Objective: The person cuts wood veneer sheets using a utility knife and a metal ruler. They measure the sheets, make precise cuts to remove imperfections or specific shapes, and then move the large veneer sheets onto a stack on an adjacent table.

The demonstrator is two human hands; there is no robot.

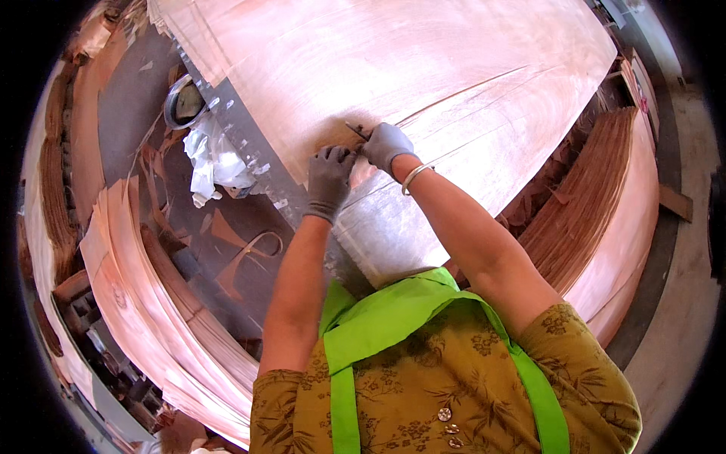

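Observation:
A broad, pale pinkish sheet of wood veneer (363, 57) lies before me, with long dark splits running away to the right. At its near edge my left hand (330, 180), in a grey glove, has its fingers curled down on the veneer. Close beside it, my right hand (389, 146), also gloved in grey, is closed around a thin dark blade-like tool (357, 131); its exact kind is hard to make out. The tool's tip points left over the sheet. Between and below my hands shows a shiny metal-like tabletop (397, 231).
Stacked veneer sheets stand at the lower left (140, 280) and at the right (594, 197). Left of the sheet, a round dark container (185, 102), a crumpled white plastic bag (215, 160) and curled veneer scraps (246, 250) lie about. A wood piece (675, 203) juts out from the right stack.

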